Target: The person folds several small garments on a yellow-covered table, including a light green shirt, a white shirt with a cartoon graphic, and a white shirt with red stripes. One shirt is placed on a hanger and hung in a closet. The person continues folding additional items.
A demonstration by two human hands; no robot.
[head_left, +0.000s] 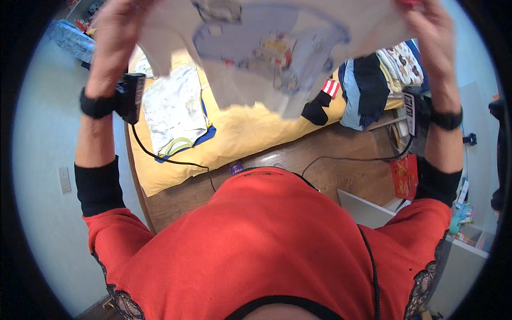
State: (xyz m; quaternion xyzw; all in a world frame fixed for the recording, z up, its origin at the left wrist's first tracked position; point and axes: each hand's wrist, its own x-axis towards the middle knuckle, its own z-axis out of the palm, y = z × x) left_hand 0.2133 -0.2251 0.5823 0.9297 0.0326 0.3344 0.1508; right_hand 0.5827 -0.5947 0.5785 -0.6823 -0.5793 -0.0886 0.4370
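High up in front of me, a thin white shirt [240, 80] with a pale blue cartoon print is stretched between my two hands. My left hand [118, 37] is closed on its left side, and my right hand [431, 34] on its right side. The fingertips of both are partly cut off by the top of the picture and blurred. The shirt's lower edge hangs free above a yellow-covered bed [234, 136]. To the left on the bed lies a white patterned shirt [173, 109], spread flat over something blue.
At the bed's right are folded dark trousers [372, 80], a patterned white cloth [404, 61], black socks [317, 109] and a red-striped item [330, 87]. A red bag [404, 176] stands on the wooden floor [298, 152]. Cables run from devices on both wrists.
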